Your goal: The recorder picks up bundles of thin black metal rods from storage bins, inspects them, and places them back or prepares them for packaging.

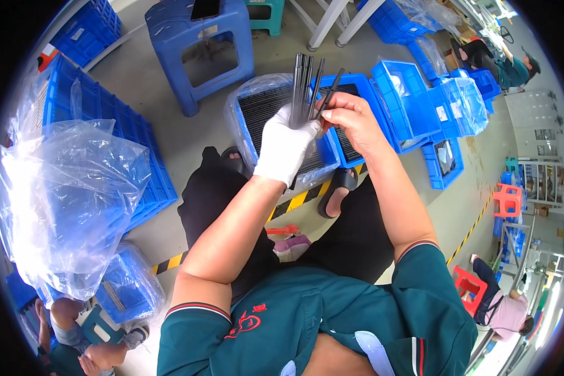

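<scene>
My left hand (282,147), in a white glove, is closed round an upright bundle of thin black rods (300,88). My bare right hand (352,120) pinches one black rod (333,88) between thumb and fingers, beside the bundle; it leans to the right. Below my hands, a blue bin lined with clear plastic (237,128) holds many more black rods lying in rows. Right next to it stands another blue bin (383,119) with rods in it, partly hidden by my right hand.
A blue stool (197,37) bearing a dark flat object stands ahead. Stacked blue crates (113,119) draped with clear plastic (62,207) rise at my left. More blue bins (407,103) are at the right. Yellow-black tape (294,202) crosses the floor. Other people sit at the edges.
</scene>
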`<state>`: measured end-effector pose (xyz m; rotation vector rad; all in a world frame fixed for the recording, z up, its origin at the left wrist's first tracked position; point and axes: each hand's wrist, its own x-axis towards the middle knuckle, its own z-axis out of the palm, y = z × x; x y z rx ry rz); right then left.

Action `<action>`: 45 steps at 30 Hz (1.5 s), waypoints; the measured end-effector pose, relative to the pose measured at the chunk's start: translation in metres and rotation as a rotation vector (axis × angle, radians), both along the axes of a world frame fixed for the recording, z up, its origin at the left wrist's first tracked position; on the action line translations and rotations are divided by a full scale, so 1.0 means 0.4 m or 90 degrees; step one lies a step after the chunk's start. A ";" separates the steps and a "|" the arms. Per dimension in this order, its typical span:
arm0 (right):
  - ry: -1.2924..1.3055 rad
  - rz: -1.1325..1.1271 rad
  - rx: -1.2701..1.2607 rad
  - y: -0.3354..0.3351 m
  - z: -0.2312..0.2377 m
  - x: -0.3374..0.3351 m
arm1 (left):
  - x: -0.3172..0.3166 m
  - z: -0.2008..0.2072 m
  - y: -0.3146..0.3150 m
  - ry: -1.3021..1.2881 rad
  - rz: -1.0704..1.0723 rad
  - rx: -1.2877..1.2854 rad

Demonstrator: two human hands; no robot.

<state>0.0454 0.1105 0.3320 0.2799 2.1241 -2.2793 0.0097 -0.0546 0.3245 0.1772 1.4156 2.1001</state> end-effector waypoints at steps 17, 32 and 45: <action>-0.042 -0.083 -0.033 -0.025 -0.025 -0.006 | 0.016 -0.049 0.011 0.211 0.100 -0.128; 0.089 0.040 0.283 -0.014 0.069 0.057 | -0.002 0.015 -0.057 -0.147 -0.086 0.138; 0.182 0.133 0.295 -0.033 0.069 0.108 | 0.025 0.085 -0.099 -0.383 -0.226 0.137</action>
